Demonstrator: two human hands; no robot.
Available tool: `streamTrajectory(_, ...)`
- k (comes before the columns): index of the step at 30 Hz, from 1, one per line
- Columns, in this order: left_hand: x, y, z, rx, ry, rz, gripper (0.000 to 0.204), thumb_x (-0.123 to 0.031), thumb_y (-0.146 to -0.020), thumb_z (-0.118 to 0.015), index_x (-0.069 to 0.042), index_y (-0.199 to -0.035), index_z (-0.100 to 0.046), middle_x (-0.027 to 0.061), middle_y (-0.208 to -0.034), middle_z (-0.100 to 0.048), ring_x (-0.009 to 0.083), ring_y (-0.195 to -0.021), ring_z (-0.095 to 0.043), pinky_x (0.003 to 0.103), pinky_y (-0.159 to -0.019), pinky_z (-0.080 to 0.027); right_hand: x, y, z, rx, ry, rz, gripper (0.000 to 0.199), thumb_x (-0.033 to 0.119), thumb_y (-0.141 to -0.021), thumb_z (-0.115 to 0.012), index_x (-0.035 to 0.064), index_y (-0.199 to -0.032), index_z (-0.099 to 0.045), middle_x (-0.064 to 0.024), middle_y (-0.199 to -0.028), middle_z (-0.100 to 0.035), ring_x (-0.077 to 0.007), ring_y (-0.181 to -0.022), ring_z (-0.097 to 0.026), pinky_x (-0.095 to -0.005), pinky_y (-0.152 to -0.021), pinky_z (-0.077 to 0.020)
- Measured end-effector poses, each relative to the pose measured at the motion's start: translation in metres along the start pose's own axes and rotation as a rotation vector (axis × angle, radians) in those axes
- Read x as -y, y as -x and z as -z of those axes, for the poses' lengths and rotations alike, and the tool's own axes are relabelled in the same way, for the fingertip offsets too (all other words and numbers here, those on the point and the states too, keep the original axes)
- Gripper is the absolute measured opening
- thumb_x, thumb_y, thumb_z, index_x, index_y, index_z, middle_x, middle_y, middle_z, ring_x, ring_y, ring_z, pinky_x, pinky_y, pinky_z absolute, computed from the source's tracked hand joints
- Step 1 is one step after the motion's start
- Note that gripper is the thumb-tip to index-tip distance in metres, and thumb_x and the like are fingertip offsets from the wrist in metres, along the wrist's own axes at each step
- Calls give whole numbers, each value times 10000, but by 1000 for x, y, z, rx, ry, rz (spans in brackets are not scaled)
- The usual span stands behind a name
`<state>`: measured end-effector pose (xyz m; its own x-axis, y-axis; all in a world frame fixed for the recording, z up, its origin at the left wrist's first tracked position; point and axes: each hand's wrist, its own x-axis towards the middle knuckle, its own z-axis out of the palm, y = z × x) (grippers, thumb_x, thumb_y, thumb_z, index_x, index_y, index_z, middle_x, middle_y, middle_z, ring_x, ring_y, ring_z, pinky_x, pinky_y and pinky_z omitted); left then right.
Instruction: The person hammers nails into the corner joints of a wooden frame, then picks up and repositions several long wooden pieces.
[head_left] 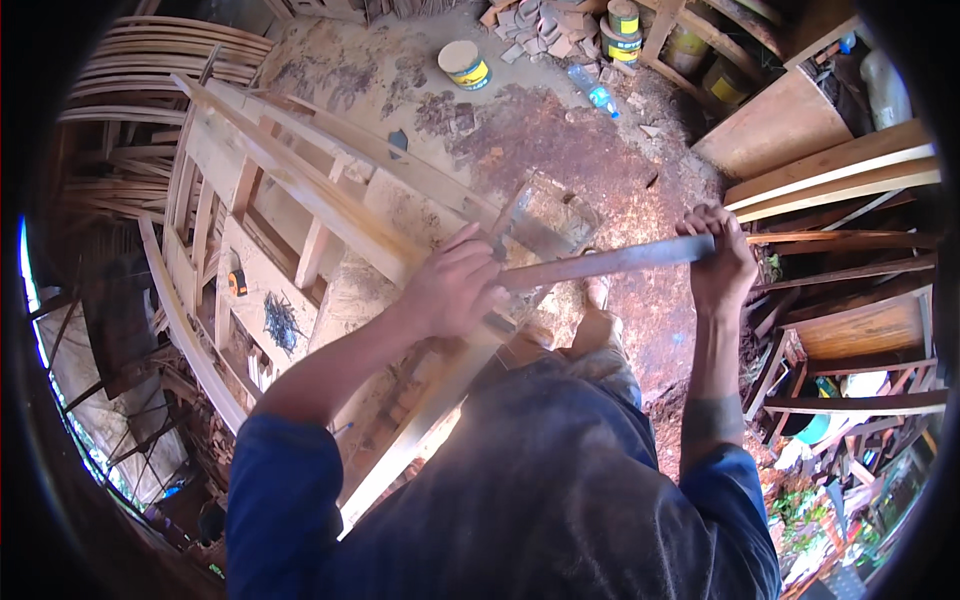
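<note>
My right hand (722,255) is closed tight around one end of a flat strip (610,264), thumb and fingers pinching it. My left hand (455,285) is curled over the strip's other end; the hand hides that end, so I cannot tell how each finger sits. The strip bridges the gap between my two grips, its right end a little higher in view, in front of my body.

A long wooden beam (310,185) slants from the far left up to my left hand; I cannot tell whether my fingers touch it. Left of that grip, a pale board (257,300) carries an orange and black tape measure (237,282) and a dark heap of thin pieces (284,322), too small to make out. Just beyond the strip, between my hands, lies a dusty wooden block (548,218).

Well beyond my grips, on the floor (520,135), stand a yellow-banded tub (464,64) and, to its right, a clear bottle (597,94) lies on its side. Right of my right hand, stacked planks (835,185) point toward it, apart from my fingers. Below the strip, nearer me, my bare foot (597,328) shows.
</note>
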<state>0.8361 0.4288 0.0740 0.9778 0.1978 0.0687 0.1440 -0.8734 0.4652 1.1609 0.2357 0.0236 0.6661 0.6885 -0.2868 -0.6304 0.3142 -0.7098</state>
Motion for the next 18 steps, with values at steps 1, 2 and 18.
streamTrajectory(1,1,2,-1,5,10,34,249,-146,-859,-659,56,-1000,-696,201,-998,-692,346,-1061,-659,538,-1141,-424,-7,-11,-8,-58,-115,-22,346,362,-881,-731,47,-992,-642,-138,-942,-652,-267,-943,-627,-447,-914,-474)
streamTrajectory(2,3,3,-3,3,13,42,249,-146,-859,-659,56,-1000,-696,201,-998,-692,346,-1061,-659,538,-1141,-424,-13,-28,-15,-110,-280,-81,278,321,-901,-697,59,-925,-607,-118,-877,-597,-262,-860,-589,-440,-882,-473)
streamTrajectory(18,2,8,7,40,-57,228,290,-235,-930,-641,1,-1091,-685,162,-1074,-686,309,-1118,-638,516,-1106,-423,-13,-20,-69,493,-377,-127,386,187,-1031,-471,200,-659,-372,54,-591,-346,-89,-537,-351,-291,-602,-362)
